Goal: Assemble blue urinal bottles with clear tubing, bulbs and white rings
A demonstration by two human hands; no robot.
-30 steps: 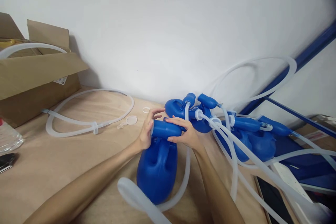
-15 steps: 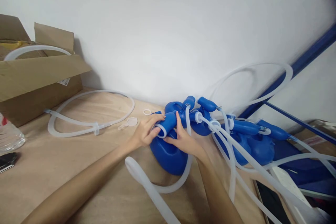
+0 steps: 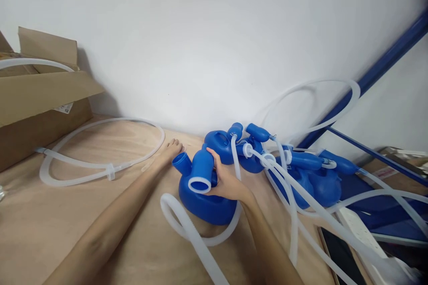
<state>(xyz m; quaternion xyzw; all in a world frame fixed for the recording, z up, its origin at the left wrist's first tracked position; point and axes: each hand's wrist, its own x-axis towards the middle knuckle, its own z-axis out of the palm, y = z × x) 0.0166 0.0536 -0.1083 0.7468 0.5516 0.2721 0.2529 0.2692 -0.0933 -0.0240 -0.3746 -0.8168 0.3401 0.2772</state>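
My right hand [image 3: 225, 178] is closed round a blue bottle-shaped sleeve [image 3: 202, 167] with a white rim, its open mouth facing me. Below the sleeve lies a blue plastic urinal bottle [image 3: 207, 207] with an open neck [image 3: 182, 163]. My left hand [image 3: 174, 146] is down on the table behind that neck, fingers bent and close together. A thin pale edge shows by its fingertips; what they hold, if anything, is hidden. The tab of a clear cap [image 3: 146, 168] shows beside the left forearm, which hides the rest.
More blue bottles [image 3: 324, 187] with clear tubes [image 3: 293, 213] lie to the right. A coiled tube [image 3: 76, 182] lies at left by an open cardboard box [image 3: 43, 129]. A tube loop [image 3: 177, 218] crosses in front. A dark phone [image 3: 341, 254] lies at lower right.
My left hand has let go of the blue sleeve's rim and moved left and back onto the table. The sleeve now stands more upright in my right hand. The view has shifted slightly right.
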